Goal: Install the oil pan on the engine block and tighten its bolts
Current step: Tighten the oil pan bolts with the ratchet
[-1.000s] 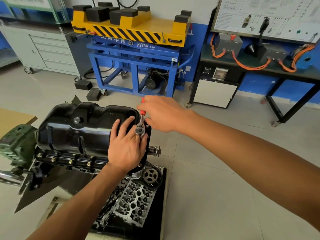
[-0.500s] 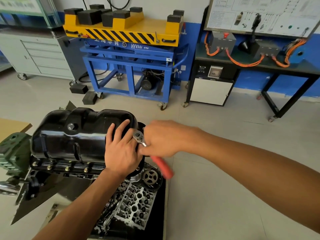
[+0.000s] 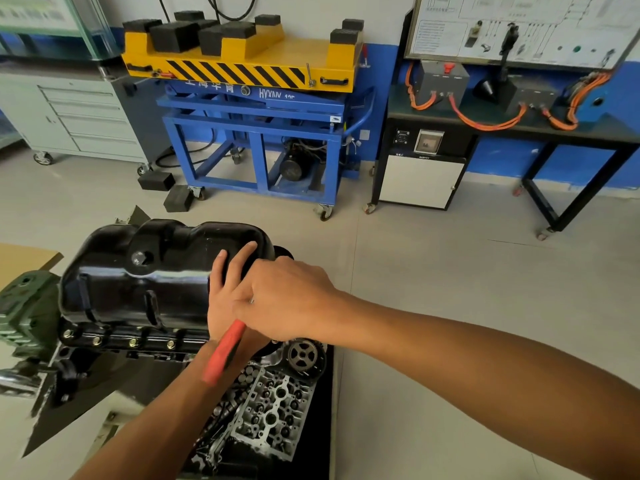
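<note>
The oil pan (image 3: 145, 282) sits on the engine block (image 3: 131, 342), the left hand (image 3: 225, 303) pressing straight fingers on its right end, while the right hand (image 3: 287, 299) curls round the ratchet (image 3: 223, 355), whose red handle slants back over the left wrist.

The oil pan (image 3: 138, 282) is glossy black painted metal, smooth and reflective. The bolts (image 3: 133, 342) along its flange are bright bare metal. The ratchet handle (image 3: 225, 351) wears a matt red plastic or rubber grip. The cylinder head (image 3: 273, 414) is dull grey, rough cast metal. The floor (image 3: 450, 306) is smooth pale tile
</note>
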